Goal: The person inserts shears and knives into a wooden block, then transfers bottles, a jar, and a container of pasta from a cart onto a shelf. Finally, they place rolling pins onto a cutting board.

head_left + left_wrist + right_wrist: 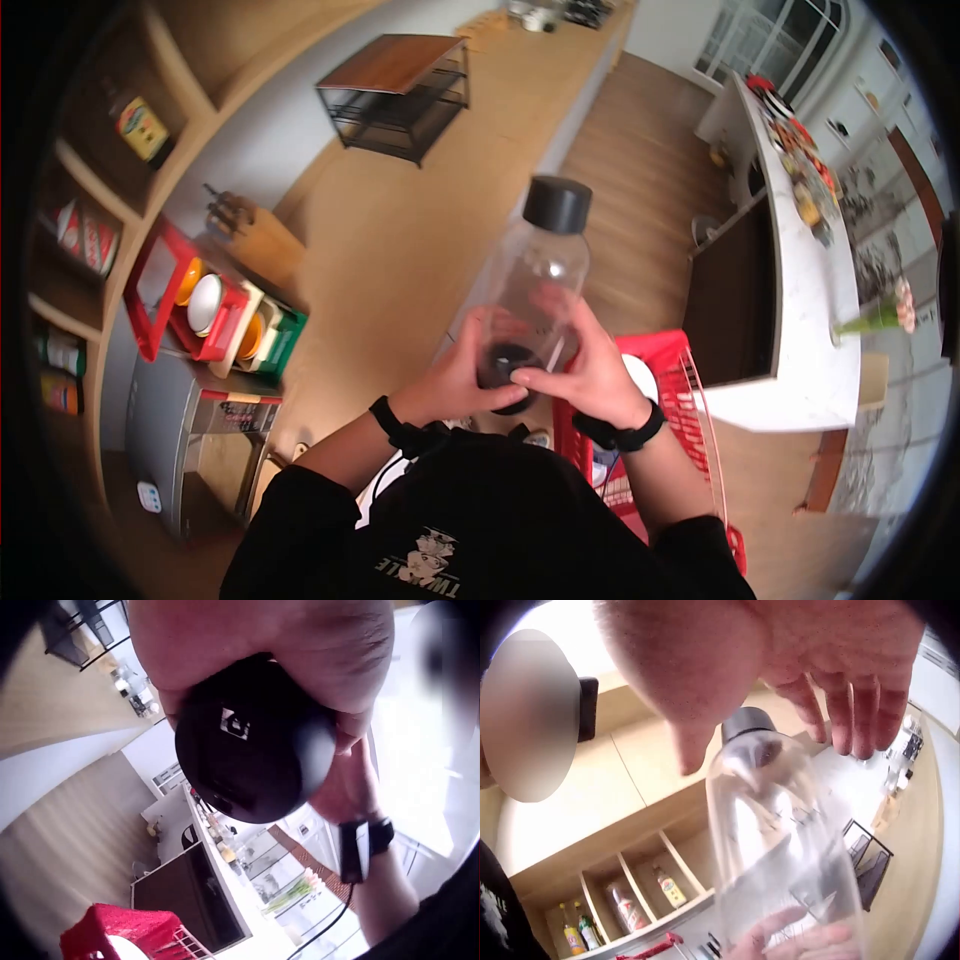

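Clear cylindrical bottle (535,270), round black cap (557,204).

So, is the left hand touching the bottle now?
Touching. In the head view the left hand grips the lower end of the clear bottle; in the left wrist view its fingers press on the black base.

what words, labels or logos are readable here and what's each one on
"TW" and "LE": the ends of a word printed on the black shirt; the middle is too blurred to read.
White square logo on the base of the bottle: no readable letters.
Print on the bottle's side: blurred.
Labels on the shelf tins: too small to read.
White lettering on the red basket: unreadable.
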Action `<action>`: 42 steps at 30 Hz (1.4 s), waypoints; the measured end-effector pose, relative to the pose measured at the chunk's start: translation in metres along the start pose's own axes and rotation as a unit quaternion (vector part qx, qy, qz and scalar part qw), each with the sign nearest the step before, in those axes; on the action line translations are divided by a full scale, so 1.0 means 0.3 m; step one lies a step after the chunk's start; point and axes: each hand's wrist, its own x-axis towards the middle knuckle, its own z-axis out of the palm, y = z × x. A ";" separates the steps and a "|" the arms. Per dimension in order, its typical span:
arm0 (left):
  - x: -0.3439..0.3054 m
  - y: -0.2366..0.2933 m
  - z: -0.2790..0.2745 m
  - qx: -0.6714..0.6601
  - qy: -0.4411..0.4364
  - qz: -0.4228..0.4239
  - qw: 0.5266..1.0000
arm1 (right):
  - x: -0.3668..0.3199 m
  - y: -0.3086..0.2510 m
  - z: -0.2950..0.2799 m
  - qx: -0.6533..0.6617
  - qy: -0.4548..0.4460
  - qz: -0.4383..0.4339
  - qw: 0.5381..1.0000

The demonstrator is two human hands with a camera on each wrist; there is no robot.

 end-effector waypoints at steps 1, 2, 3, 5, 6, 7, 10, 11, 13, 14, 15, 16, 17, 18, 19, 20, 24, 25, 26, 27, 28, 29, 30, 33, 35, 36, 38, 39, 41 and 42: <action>-0.024 0.030 -0.012 -0.008 0.008 -0.064 0.998 | -0.002 0.001 0.022 0.019 0.005 0.009 1.000; -0.030 0.033 -0.039 0.130 0.012 0.035 0.991 | 0.002 0.007 0.036 0.043 0.004 0.012 0.999; -0.043 0.099 -0.069 0.172 0.013 0.035 0.984 | 0.002 0.003 0.057 0.041 0.008 0.009 0.999; -0.052 0.167 -0.088 0.144 0.051 0.006 0.988 | 0.014 -0.017 0.093 0.002 0.011 -0.011 1.000; -0.055 0.162 -0.077 0.063 0.086 -0.016 0.994 | 0.019 -0.023 0.114 -0.040 0.013 -0.020 0.999; -0.051 0.191 -0.074 0.038 0.113 -0.061 0.991 | 0.030 -0.027 0.139 -0.034 0.002 -0.043 0.999; -0.045 0.260 -0.140 0.050 0.138 -0.070 0.987 | 0.046 -0.109 0.163 -0.079 0.000 -0.101 0.992; -0.038 0.317 -0.180 0.104 0.174 -0.063 0.977 | 0.042 -0.129 0.171 -0.079 -0.006 -0.108 0.991; -0.016 0.462 -0.305 0.151 0.213 -0.070 0.963 | 0.014 -0.146 0.183 -0.084 0.072 -0.123 0.986; 0.006 0.512 -0.374 0.196 0.256 -0.033 0.946 | -0.005 -0.116 0.169 -0.084 0.074 -0.128 0.985; 0.046 0.500 -0.478 0.218 0.292 0.054 0.930 | -0.034 -0.061 0.141 -0.079 0.044 -0.076 0.993; 0.085 0.540 -0.581 0.270 0.313 0.068 0.908 | -0.063 -0.013 0.122 -0.074 0.015 -0.022 0.997; 0.118 0.620 -0.643 0.293 0.353 0.066 0.886 | -0.092 0.017 0.118 -0.080 0.041 0.010 0.996; 0.165 0.645 -0.744 0.308 0.367 0.086 0.874 | -0.122 0.034 0.109 -0.083 0.048 0.007 0.995; 0.222 0.653 -0.854 0.340 0.398 0.116 0.844 | -0.149 0.051 0.100 -0.104 0.046 0.031 0.993; 0.283 0.665 -0.953 0.335 0.424 0.156 0.827 | -0.182 0.073 0.090 -0.125 0.046 0.056 0.989; 0.433 0.734 -1.223 0.433 0.541 0.103 0.714 | -0.322 0.078 0.082 -0.103 0.130 0.061 0.984; 0.460 0.740 -1.267 0.435 0.554 0.090 0.704 | -0.366 0.115 0.066 -0.121 0.125 0.116 0.978; 0.487 0.735 -1.313 0.437 0.567 0.077 0.695 | -0.424 0.168 0.043 -0.138 0.119 0.171 0.968; 0.520 0.711 -1.370 0.440 0.588 0.075 0.674 | -0.474 0.231 0.042 -0.149 0.142 0.124 0.971; 0.555 0.686 -1.419 0.443 0.610 0.072 0.653 | -0.508 0.210 0.043 -0.154 0.148 0.144 0.966; 0.580 0.672 -1.445 0.424 0.625 0.056 0.653 | -0.527 0.162 0.048 -0.158 0.157 0.181 0.958; 0.601 0.653 -1.469 0.414 0.638 0.039 0.648 | -0.542 0.115 0.058 -0.160 0.166 0.217 0.949; 0.660 0.582 -1.551 0.393 0.691 0.033 0.605 | -0.585 0.035 0.088 -0.180 0.187 0.263 0.929; 0.680 0.571 -1.580 0.378 0.709 0.022 0.595 | -0.635 0.052 0.095 -0.122 0.214 0.295 0.923; 0.683 0.575 -1.592 0.375 0.711 0.019 0.594 | -0.664 0.072 0.094 -0.063 0.232 0.318 0.917; 0.685 0.582 -1.593 0.362 0.714 0.017 0.599 | -0.699 0.109 0.103 -0.029 0.258 0.266 0.929; 0.681 0.582 -1.589 0.355 0.717 -0.037 0.598 | -0.713 0.120 0.103 -0.049 0.261 0.269 0.926; 0.672 0.564 -1.632 0.312 0.704 -0.120 0.627 | -0.720 0.101 0.111 -0.068 0.266 0.274 0.922; 0.663 0.519 -1.661 0.326 0.699 -0.120 0.625 | -0.720 0.090 0.115 -0.080 0.271 0.281 0.917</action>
